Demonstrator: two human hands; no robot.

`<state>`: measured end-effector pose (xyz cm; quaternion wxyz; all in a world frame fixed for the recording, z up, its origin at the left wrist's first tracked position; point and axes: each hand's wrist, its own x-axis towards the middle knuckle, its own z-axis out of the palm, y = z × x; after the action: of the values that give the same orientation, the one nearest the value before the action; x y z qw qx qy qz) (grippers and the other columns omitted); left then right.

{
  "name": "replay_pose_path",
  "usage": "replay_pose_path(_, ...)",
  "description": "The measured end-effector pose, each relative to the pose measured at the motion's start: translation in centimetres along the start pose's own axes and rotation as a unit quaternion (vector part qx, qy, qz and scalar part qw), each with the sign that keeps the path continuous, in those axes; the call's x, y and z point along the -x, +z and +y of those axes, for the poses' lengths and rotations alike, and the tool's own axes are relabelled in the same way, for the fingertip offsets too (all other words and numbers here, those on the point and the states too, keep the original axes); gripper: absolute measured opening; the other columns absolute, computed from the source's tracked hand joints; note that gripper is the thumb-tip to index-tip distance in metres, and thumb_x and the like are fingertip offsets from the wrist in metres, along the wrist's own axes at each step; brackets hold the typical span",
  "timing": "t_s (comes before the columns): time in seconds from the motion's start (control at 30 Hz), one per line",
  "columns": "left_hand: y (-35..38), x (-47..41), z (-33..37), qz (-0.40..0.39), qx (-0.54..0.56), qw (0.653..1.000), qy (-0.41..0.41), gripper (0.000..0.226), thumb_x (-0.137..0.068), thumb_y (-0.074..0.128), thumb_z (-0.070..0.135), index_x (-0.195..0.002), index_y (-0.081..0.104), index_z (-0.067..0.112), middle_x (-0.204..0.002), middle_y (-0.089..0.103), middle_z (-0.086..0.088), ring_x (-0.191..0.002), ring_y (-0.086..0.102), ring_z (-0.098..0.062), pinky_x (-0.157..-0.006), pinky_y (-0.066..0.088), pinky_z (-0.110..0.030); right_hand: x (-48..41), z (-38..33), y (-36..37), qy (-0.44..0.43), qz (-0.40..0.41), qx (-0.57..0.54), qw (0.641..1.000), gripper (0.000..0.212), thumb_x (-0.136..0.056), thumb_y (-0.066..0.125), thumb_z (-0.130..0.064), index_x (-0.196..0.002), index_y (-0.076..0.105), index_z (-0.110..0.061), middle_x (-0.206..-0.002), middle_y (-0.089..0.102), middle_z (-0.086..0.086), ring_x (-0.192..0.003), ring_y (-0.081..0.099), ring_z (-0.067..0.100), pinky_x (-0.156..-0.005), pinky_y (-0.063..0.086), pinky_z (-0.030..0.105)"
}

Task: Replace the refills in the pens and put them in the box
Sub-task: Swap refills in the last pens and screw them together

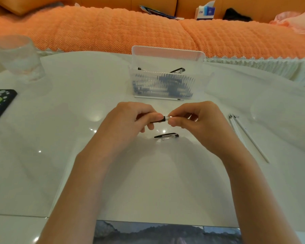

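The box (163,81) at the far middle of the table (60,120) already holds several pens, so the task looks well along; a few refills (243,131) lie to the right, and a cap (166,136) rests just below the hands; both forearms reach forward and meet over the table; the left hand (130,120) and right hand (195,120) each pinch one end of a pen (163,119), seemingly at its joint

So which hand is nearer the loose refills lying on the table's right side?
Right. The right hand is just left of the loose refills, holding one end of the pen. The left hand grips the other end, farther off.
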<state>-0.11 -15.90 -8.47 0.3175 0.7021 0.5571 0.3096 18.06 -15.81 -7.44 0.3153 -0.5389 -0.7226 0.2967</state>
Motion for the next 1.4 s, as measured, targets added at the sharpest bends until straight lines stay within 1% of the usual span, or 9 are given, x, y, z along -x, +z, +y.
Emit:
replay_pose_path(0.07, -0.1, -0.1, 0.3, 0.008, -0.004, 1.0, -0.004, 0.009, -0.077, 0.068, 0.045, -0.081, 0.067, 0.036, -0.076, 0.065, 0.018, -0.065, 0.056, -0.005, -0.063, 0.041, -0.021, -0.1, 0.1, -0.1, 0.002, 0.013, 0.0, 1.0, 0.006, -0.079, 0.074, -0.017, -0.078, 0.073, -0.023, -0.064, 0.063, -0.015, -0.06, 0.052, -0.007, -0.059, 0.037, 0.005)
replay_pose_path(0.2, -0.3, 0.0, 0.7, 0.025, -0.035, 0.999, 0.012, 0.029, -0.069, 0.081, 0.031, -0.087, 0.057, 0.033, -0.088, 0.06, 0.017, -0.07, 0.055, -0.009, -0.062, 0.04, -0.02, -0.2, 0.3, -0.1, 0.003, 0.031, 0.012, 0.999, 0.006, -0.077, 0.075, -0.017, -0.08, 0.073, -0.022, -0.062, 0.057, -0.018, -0.06, 0.05, -0.008, -0.058, 0.036, 0.004)
replay_pose_path(0.63, -0.7, 0.0, -0.2, 0.047, -0.023, 0.999, -0.011, 0.014, -0.074, 0.076, 0.032, -0.08, 0.064, 0.032, -0.077, 0.059, 0.023, -0.07, 0.053, -0.008, -0.064, 0.043, -0.025, -0.1, 1.0, -0.6, 0.027, 0.044, 0.029, 0.998, 0.002, -0.082, 0.071, -0.022, -0.083, 0.073, -0.023, -0.071, 0.062, -0.015, -0.066, 0.052, -0.002, -0.059, 0.038, 0.004)
replay_pose_path(0.7, -0.8, -0.1, -0.3, 0.052, -0.018, 0.998, -0.017, 0.012, -0.076, 0.075, 0.032, -0.081, 0.064, 0.031, -0.077, 0.059, 0.022, -0.069, 0.053, -0.009, -0.064, 0.043, -0.027, -0.1, 1.3, -0.5, 0.043, 0.032, 0.061, 0.997, 0.004, -0.084, 0.069, -0.026, -0.083, 0.072, -0.024, -0.073, 0.063, -0.016, -0.07, 0.055, 0.003, -0.059, 0.039, 0.006)
replay_pose_path(0.97, -0.9, 0.0, -0.2, 0.081, -0.014, 0.997, -0.012, 0.012, -0.079, 0.072, 0.036, -0.085, 0.062, 0.03, -0.083, 0.063, 0.016, -0.07, 0.061, -0.016, -0.071, 0.054, -0.043, -0.5, 0.7, 1.7, 0.03, -0.053, 0.115, 0.992, 0.008, -0.084, 0.067, -0.032, -0.085, 0.072, -0.025, -0.075, 0.058, -0.016, -0.068, 0.049, 0.0, -0.062, 0.034, 0.017)
replay_pose_path(1.1, -0.9, 0.0, -0.3, 0.084, 0.003, 0.996, -0.012, 0.011, -0.079, 0.071, 0.034, -0.084, 0.062, 0.031, -0.082, 0.062, 0.017, -0.068, 0.061, -0.015, -0.071, 0.054, -0.043, -0.5, 0.7, 1.5, 0.035, -0.044, 0.08, 0.995, 0.007, -0.083, 0.069, -0.032, -0.084, 0.072, -0.026, -0.078, 0.062, -0.015, -0.07, 0.052, 0.001, -0.062, 0.038, 0.012)
replay_pose_path(1.17, -0.9, 0.0, -0.3, 0.084, 0.014, 0.996, -0.009, 0.012, -0.08, 0.071, 0.034, -0.084, 0.061, 0.031, -0.082, 0.062, 0.018, -0.065, 0.061, -0.012, -0.07, 0.054, -0.043, -0.6, 0.7, 1.3, 0.046, 0.0, 0.027, 0.999, 0.006, -0.083, 0.068, -0.032, -0.085, 0.072, -0.027, -0.08, 0.065, -0.016, -0.07, 0.054, -0.001, -0.062, 0.04, 0.007)
replay_pose_path(1.27, -0.8, -0.1, -0.2, 0.076, 0.026, 0.997, -0.002, 0.012, -0.081, 0.071, 0.032, -0.087, 0.061, 0.029, -0.081, 0.062, 0.017, -0.06, 0.06, -0.008, -0.067, 0.056, -0.039, -0.8, 0.4, 1.1, 0.084, 0.059, -0.079, 0.992, 0.007, -0.084, 0.067, -0.03, -0.087, 0.073, -0.027, -0.082, 0.069, -0.013, -0.072, 0.058, -0.001, -0.062, 0.043, 0.008)
replay_pose_path(1.4, -0.5, -0.1, 0.0, 0.069, 0.027, 0.997, 0.003, 0.013, -0.081, 0.07, 0.032, -0.089, 0.061, 0.027, -0.081, 0.062, 0.013, -0.06, 0.06, -0.007, -0.06, 0.056, -0.031, -0.7, -0.1, 1.1, 0.127, 0.047, -0.186, 0.973, 0.011, -0.085, 0.066, -0.03, -0.092, 0.073, -0.025, -0.083, 0.073, -0.009, -0.068, 0.059, -0.005, -0.056, 0.044, 0.009)
